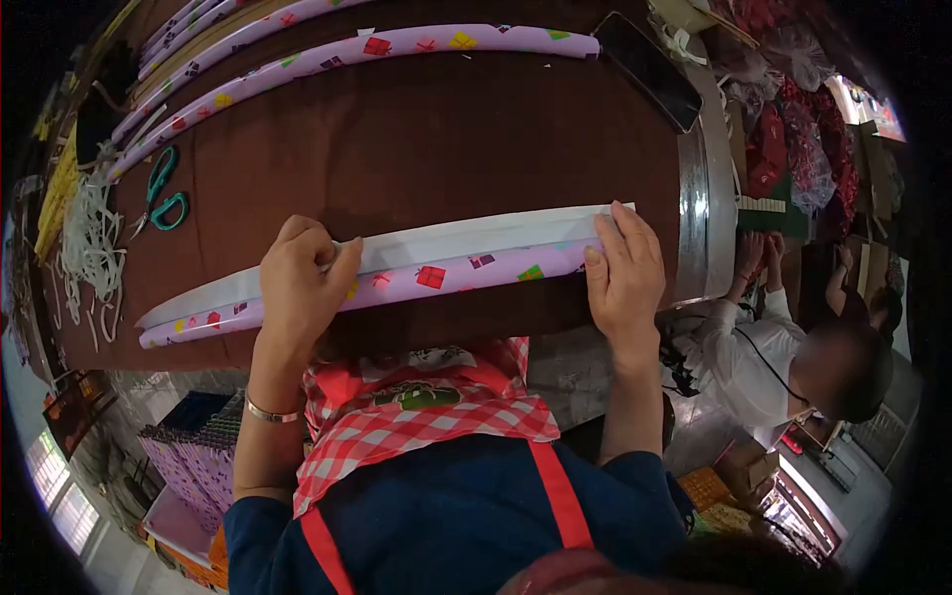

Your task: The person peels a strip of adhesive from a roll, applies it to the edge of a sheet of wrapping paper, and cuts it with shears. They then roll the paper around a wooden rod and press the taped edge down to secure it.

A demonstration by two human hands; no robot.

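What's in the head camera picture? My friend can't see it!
A person's left hand and right hand are on a lilac, gift-patterned strip, white along its far side, on a brown-covered table. Teal-handled scissors lie on the left; similar rolls and a black phone lie farther back.

Through 1 head-worn camera I look forward and down, close over the left hand (300, 283), right hand (627, 276) and table (446, 139).

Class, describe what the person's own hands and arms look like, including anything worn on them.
The left hand and right hand are ungloved. A narrow metallic-looking band circles the left wrist; none shows on the right. Short, dark blue sleeves leave both forearms bare.
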